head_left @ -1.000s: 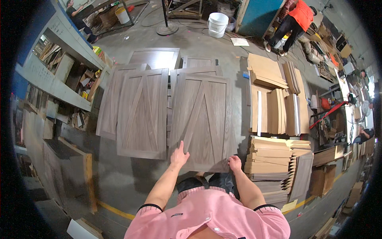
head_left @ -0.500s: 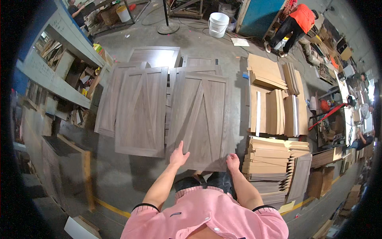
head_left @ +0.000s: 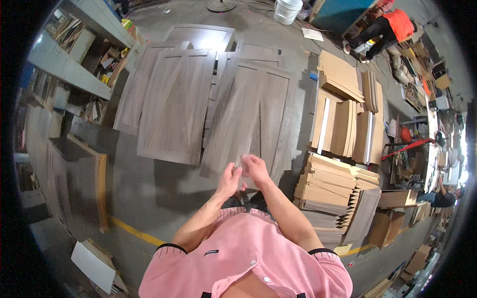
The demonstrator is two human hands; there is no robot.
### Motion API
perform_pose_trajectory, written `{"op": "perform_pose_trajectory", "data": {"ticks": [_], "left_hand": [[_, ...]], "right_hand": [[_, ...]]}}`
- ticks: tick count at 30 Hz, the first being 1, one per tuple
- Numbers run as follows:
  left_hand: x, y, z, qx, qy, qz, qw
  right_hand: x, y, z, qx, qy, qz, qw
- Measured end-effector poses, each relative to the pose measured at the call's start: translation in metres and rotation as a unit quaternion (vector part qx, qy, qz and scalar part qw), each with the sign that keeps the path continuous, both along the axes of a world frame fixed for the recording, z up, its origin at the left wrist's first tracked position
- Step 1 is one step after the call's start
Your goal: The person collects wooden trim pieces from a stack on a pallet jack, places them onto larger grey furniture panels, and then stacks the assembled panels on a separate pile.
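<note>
My left hand (head_left: pixel 229 180) and my right hand (head_left: pixel 255 169) meet in front of me and touch at the fingertips, just above the near edge of a large dark wood door panel (head_left: pixel 253 109) lying flat on the floor. The left hand's fingers are stretched out. The right hand's fingers curl over them, and I see nothing held in either. A second dark panel (head_left: pixel 174 104) lies to the left, overlapping others beneath it.
Stacks of light brown boards (head_left: pixel 338 191) and more board piles (head_left: pixel 348 124) stand to the right. Shelving with clutter (head_left: pixel 74 64) and a wooden cabinet part (head_left: pixel 74 179) are at left. A white bucket (head_left: pixel 287 10) and a crouching person in orange (head_left: pixel 392 27) are far off.
Both hands have left the near edge of the dark panel, where they were spread apart, and have come together in front of me.
</note>
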State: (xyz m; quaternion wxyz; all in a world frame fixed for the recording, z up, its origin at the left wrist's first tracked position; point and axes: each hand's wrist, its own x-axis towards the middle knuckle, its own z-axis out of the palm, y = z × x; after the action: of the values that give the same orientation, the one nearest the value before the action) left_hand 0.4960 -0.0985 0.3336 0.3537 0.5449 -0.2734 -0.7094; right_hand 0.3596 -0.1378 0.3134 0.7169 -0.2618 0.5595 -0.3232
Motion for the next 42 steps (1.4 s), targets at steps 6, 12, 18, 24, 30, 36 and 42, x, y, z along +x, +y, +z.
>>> {"op": "perform_pose_trajectory", "data": {"ticks": [6, 12, 18, 24, 30, 36, 42], "left_hand": [[0.023, 0.003, 0.053, -0.05, 0.008, -0.063, 0.997], [0.03, 0.035, 0.081, -0.035, 0.015, -0.088, 0.995], [0.038, 0.059, 0.067, -0.017, -0.003, -0.075, 0.997], [0.032, 0.012, 0.034, -0.16, -0.181, -0.209, 0.948], [0.116, -0.055, -0.073, -0.25, -0.545, -0.153, 0.786], [0.188, -0.073, -0.128, -0.053, -0.658, -0.226, 0.716], [0.189, -0.032, -0.136, -0.171, -0.618, -0.255, 0.724]], "right_hand": [[0.0, -0.057, 0.027, -0.076, 0.14, -0.137, 0.978], [-0.051, -0.086, 0.042, -0.039, 0.108, -0.264, 0.958], [-0.058, -0.047, 0.051, -0.01, -0.073, -0.18, 0.981], [0.001, 0.0, 0.053, -0.044, -0.032, -0.067, 0.996], [-0.067, 0.013, 0.036, -0.067, 0.187, -0.15, 0.968], [-0.089, 0.051, 0.039, 0.031, 0.247, -0.162, 0.955], [-0.085, 0.055, 0.035, 0.054, 0.268, -0.174, 0.946]]}}
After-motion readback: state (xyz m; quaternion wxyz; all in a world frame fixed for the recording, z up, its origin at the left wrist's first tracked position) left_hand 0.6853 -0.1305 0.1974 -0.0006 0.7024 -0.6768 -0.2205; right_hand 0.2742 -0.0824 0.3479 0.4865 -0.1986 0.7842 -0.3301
